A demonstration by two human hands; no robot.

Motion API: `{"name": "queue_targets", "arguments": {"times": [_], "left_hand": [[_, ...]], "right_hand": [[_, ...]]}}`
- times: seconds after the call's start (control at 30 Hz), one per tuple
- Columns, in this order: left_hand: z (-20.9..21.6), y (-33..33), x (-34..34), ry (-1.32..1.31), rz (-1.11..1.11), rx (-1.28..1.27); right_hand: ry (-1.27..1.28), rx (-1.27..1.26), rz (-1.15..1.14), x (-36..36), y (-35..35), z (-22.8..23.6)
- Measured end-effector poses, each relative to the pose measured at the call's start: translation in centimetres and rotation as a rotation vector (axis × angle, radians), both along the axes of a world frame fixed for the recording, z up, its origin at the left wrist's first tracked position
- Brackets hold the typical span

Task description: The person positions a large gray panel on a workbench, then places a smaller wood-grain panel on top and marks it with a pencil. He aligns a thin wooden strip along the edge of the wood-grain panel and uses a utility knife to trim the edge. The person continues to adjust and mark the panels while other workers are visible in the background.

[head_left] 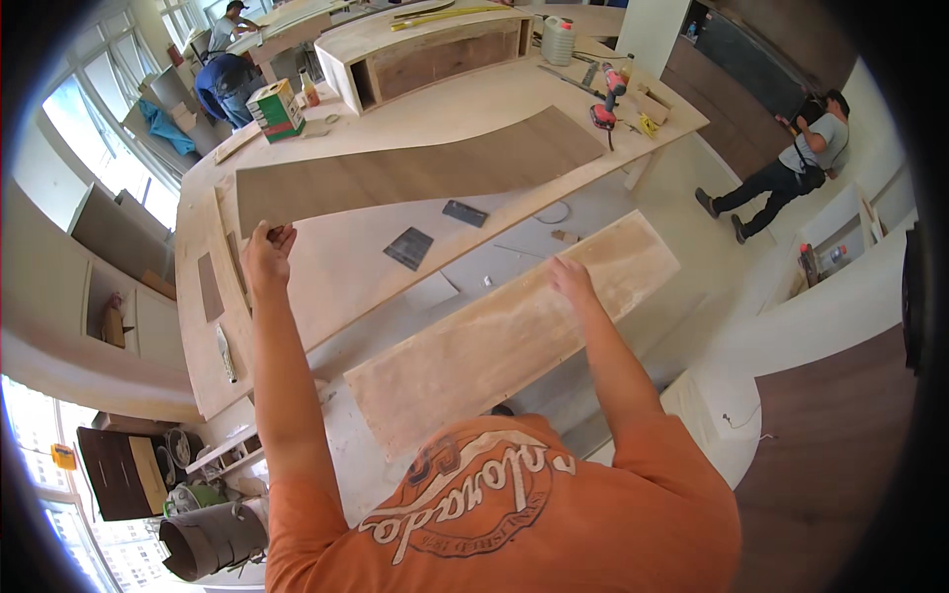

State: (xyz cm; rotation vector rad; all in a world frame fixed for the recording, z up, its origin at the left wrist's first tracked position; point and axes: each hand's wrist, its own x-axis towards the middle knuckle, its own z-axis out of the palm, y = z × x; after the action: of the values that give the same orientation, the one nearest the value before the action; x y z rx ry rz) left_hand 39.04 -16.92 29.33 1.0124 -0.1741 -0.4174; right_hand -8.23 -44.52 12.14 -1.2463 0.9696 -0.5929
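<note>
My left hand [269, 255] pinches the near left corner of a long, thin brown veneer sheet [425, 163], which lies slightly wavy across the workbench. The fingers of my right hand [570, 278] curl over the far edge of a pale wooden board [474, 341]; their tips are hidden. This board is tilted in front of my body, on the near side of the bench, with a whitish, smeared-looking face. Between the two lie two dark flat pieces, a larger square [408, 248] and a smaller rectangle [465, 212].
On the workbench [326, 287] stand a wooden box frame [425, 61], a green and white can [276, 111], a red cordless drill [608, 99] and a plastic jug [558, 42]. A putty-knife-like tool [226, 353] lies near its left edge. Co-workers [806, 148] are at the right and far left.
</note>
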Motion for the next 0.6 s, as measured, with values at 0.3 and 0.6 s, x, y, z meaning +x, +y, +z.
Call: {"name": "queue_targets", "arguments": {"times": [0.3, 0.6], "left_hand": [[1.3, 7.3, -9.4, -0.01, 0.182, 0.077], [0.2, 14.1, -16.8, -0.09, 0.208, 0.148]], "right_hand": [[-0.323, 0.506, -0.3, 14.8, -8.6, -1.1], [-0.385, 0.678, -0.46, 17.2, -9.4, -3.4]]}}
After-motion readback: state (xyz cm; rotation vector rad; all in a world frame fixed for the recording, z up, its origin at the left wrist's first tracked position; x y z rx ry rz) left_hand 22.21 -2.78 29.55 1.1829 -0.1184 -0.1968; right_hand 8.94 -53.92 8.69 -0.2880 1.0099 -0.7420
